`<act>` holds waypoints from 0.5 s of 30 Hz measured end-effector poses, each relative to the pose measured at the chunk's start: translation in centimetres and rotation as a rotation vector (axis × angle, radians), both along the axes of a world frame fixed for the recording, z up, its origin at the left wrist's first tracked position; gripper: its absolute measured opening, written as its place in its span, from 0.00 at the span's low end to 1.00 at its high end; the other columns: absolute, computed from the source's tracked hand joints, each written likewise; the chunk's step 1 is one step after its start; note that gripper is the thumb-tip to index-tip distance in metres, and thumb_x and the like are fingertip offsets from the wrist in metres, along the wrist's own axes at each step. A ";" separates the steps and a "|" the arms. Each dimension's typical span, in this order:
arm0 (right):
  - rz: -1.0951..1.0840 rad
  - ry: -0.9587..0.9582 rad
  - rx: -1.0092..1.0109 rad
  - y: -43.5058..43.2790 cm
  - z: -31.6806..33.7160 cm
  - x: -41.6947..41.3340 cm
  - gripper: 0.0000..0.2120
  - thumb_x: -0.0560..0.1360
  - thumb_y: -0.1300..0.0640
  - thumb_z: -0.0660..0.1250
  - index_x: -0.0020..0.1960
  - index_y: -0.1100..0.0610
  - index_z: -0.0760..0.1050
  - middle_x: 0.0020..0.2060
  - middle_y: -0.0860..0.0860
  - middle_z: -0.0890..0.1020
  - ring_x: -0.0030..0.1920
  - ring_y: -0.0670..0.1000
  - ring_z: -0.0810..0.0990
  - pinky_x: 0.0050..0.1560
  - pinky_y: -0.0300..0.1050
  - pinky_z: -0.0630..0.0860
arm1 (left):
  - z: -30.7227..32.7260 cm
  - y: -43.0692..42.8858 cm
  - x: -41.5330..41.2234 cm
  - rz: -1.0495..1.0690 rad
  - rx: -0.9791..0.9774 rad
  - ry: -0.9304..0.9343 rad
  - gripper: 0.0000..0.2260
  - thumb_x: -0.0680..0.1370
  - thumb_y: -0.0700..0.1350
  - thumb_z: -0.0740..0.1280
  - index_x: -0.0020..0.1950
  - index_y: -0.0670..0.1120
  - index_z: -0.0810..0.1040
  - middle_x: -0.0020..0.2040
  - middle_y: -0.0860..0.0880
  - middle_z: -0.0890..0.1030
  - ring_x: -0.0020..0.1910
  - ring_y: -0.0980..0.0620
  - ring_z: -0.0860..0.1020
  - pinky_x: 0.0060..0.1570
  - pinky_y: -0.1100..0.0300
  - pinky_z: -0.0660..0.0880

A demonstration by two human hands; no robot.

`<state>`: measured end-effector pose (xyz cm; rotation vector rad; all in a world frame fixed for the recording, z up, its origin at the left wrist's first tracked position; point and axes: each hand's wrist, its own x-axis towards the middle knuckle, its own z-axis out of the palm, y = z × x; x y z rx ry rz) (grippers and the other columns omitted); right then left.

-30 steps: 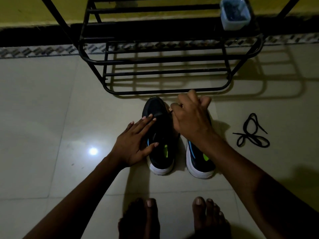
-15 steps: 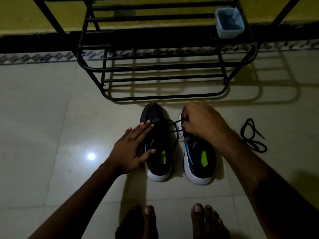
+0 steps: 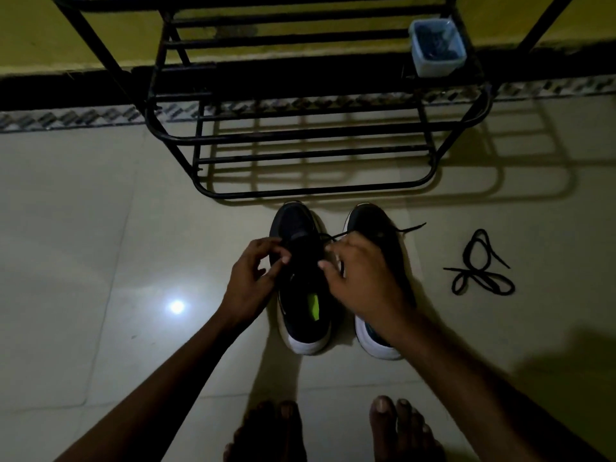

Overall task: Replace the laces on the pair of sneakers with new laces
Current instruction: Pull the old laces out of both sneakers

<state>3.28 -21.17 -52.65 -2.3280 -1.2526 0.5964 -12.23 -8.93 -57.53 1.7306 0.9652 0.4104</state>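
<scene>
left hand point(image 3: 255, 278) moved onto lace point(image 3: 328, 237); both grips pinching it; glossy tile floor point(image 3: 83, 261).

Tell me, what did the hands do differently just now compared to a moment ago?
The left hand, earlier lying flat on the left black white-soled sneaker, curled up to pinch at its thin black lace. The right hand shifted toward that shoe, still holding the lace. The loose black lace on the floor stayed put.

No text, brand, number or sign can be read anywhere in this dim view. The two dark fabric sneakers with white soles point(image 3: 305, 281) at the centre show only bright green insole patches, too small and blurred to carry legible marks.
</scene>
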 end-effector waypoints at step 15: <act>-0.035 0.065 -0.093 0.0 -3.4 -5.9 0.36 0.73 0.71 0.63 0.80 0.60 0.58 0.80 0.57 0.58 0.78 0.60 0.61 0.77 0.52 0.61 | 2.5 0.9 2.7 0.024 -0.290 -0.010 0.08 0.81 0.32 0.62 0.44 0.42 0.74 0.38 0.47 0.80 0.36 0.56 0.78 0.39 0.65 0.74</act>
